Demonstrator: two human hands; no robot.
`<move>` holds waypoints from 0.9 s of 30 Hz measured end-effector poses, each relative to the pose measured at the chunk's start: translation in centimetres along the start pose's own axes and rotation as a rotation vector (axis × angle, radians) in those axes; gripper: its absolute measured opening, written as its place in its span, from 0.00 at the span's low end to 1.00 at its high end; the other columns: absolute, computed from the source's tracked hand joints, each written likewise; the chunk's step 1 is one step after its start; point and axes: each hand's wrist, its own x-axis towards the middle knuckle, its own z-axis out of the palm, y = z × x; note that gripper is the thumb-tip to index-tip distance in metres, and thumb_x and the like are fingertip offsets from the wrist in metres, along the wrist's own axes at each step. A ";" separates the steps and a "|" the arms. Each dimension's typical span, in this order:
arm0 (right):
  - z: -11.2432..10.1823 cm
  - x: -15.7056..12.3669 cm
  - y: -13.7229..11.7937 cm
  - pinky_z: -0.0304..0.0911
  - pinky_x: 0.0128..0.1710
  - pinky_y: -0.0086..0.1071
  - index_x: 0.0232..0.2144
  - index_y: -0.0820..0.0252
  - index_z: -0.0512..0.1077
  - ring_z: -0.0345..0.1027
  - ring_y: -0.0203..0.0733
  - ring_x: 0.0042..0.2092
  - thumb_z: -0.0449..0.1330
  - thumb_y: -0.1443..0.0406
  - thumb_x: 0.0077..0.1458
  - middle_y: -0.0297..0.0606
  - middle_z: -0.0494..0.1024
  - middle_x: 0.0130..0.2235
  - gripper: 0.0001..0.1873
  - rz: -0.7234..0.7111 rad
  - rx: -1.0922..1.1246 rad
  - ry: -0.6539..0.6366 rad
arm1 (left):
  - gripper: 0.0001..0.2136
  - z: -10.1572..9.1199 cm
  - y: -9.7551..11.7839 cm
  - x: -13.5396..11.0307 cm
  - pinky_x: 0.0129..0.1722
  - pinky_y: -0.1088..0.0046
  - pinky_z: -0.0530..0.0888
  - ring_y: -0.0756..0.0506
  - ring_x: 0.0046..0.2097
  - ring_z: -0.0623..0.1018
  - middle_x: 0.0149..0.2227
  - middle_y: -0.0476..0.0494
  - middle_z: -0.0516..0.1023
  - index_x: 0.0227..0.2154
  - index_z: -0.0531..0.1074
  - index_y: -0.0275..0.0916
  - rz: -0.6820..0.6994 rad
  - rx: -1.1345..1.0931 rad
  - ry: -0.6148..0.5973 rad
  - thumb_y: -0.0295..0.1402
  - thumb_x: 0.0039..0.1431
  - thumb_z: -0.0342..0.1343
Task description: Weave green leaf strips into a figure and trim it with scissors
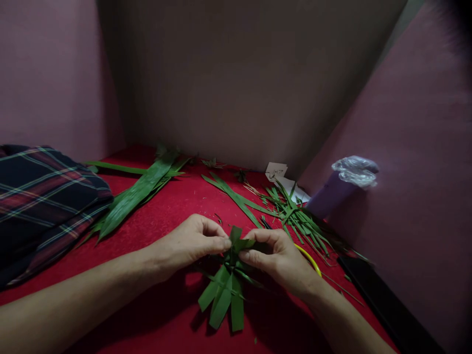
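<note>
The left hand point(199, 241) and right hand point(278, 253) both pinch a fanned leaf piece point(222, 300) between thumb and fingers, toward the near edge of the red counter point(191, 201). Cut strips point(295, 216) lie by its far right corner, broad leaves point(138, 189) toward its far left.

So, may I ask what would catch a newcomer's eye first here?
Probably the fanned green leaf-strip piece pinched between the left hand and right hand at lower centre, vivid against the red surface. Next might come the dark plaid cloth at the left edge, then the purple container topped with clear plastic at right.
</note>
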 end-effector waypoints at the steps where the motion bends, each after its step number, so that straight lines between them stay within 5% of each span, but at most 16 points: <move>1: 0.0 0.0 0.0 0.57 0.28 0.28 0.23 0.62 0.74 0.61 0.32 0.25 0.64 0.66 0.43 0.30 0.71 0.22 0.04 0.006 0.002 -0.001 | 0.09 0.0 0.0 0.0 0.21 0.77 0.61 0.53 0.20 0.66 0.18 0.53 0.67 0.20 0.71 0.35 0.003 -0.002 0.001 0.37 0.45 0.60; 27: 0.2 0.3 0.7 0.57 0.25 0.24 0.23 0.63 0.70 0.59 0.29 0.24 0.63 0.70 0.43 0.28 0.69 0.23 0.03 -0.008 0.064 -0.023 | 0.09 -0.1 -0.5 0.7 0.21 0.76 0.56 0.54 0.19 0.62 0.15 0.54 0.66 0.18 0.70 0.35 -0.010 -0.061 -0.029 0.35 0.42 0.61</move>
